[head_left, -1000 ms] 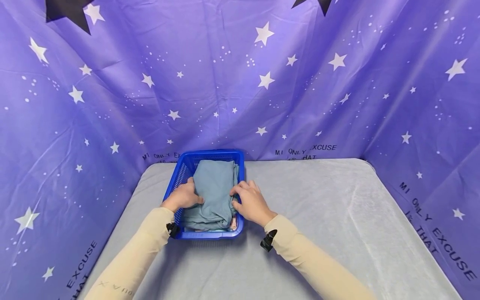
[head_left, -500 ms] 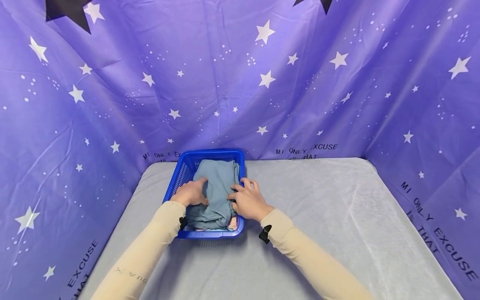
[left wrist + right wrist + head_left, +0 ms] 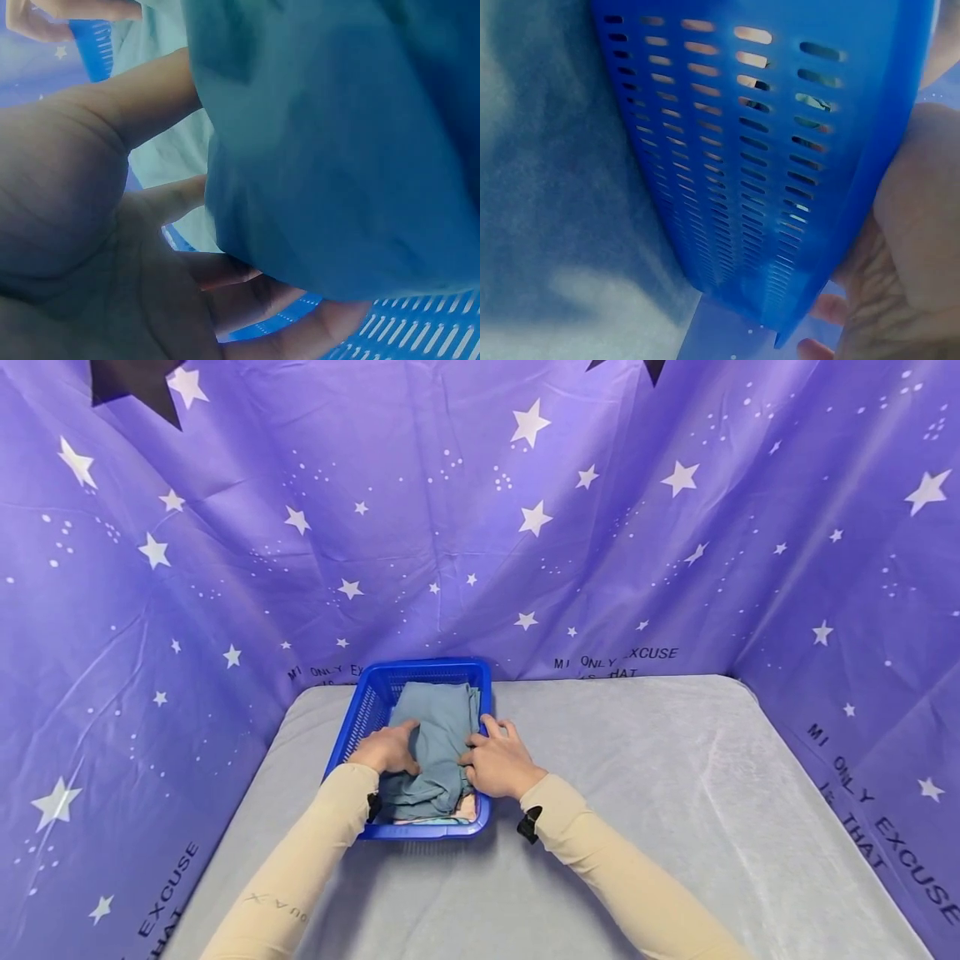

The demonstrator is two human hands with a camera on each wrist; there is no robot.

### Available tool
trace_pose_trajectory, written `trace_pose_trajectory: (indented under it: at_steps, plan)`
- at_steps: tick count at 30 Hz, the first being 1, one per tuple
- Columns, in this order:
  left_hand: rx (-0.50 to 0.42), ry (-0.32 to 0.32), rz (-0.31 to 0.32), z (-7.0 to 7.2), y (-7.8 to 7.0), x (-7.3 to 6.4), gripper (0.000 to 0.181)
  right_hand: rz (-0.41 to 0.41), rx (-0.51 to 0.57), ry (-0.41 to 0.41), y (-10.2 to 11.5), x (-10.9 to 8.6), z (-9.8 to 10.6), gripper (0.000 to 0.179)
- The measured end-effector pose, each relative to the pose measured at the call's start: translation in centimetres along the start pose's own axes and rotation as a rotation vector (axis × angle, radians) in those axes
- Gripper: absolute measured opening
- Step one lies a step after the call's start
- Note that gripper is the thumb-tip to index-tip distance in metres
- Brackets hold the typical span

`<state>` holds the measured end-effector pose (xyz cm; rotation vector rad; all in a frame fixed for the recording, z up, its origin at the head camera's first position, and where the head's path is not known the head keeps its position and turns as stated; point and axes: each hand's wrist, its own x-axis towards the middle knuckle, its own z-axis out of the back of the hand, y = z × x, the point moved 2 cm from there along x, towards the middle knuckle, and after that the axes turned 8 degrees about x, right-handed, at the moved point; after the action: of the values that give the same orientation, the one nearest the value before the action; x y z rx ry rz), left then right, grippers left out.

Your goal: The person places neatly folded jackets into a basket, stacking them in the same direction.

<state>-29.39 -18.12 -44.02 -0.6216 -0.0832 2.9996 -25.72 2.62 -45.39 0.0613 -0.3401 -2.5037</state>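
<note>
A folded grey-blue garment [image 3: 438,735] lies in a blue plastic basket [image 3: 420,832], its near end bunched. My left hand [image 3: 384,749] rests on its left side, thumb and index finger spread apart. In the left wrist view, the thumb and fingers of that hand [image 3: 112,187] run behind a hanging fold of the cloth [image 3: 322,150]. Reaching over the right rim, my right hand [image 3: 501,762] touches the garment's right edge with its fingertips. The right wrist view has the palm [image 3: 915,232] against the rim outside the slotted wall [image 3: 742,150].
Pinkish and green cloth [image 3: 465,810] shows under the garment at the basket's near end. The basket stands at the back left of a table with a grey cover [image 3: 637,793]. A purple curtain with stars [image 3: 480,527] hangs behind and along both sides.
My left hand has moved right, from the garment's left edge onto its top. My right hand has shifted only slightly at the rim. More of the pinkish cloth now shows.
</note>
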Motion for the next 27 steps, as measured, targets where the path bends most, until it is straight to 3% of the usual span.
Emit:
trace_pose_trajectory:
  at_steps: [9, 13, 22, 27]
  plan:
    - [-0.031, 0.009, -0.007, -0.9, -0.1, 0.4, 0.091, -0.012, 0.013, 0.06, -0.1, 0.1, -0.4, 0.03]
    - [-0.043, 0.008, -0.016, -0.9, -0.1, 0.6, 0.092, -0.014, 0.028, 0.036, -0.3, 0.2, -0.6, 0.03]
    - [-0.065, -0.034, 0.02, 0.3, -0.2, -0.8, 0.083, 0.081, 0.183, -0.223, -1.4, -0.2, -1.6, 0.022]
    - [-0.072, -0.146, -0.022, 1.6, -0.6, -2.5, 0.064, 0.124, 0.335, -0.385, -2.6, -1.3, -1.3, 0.018]
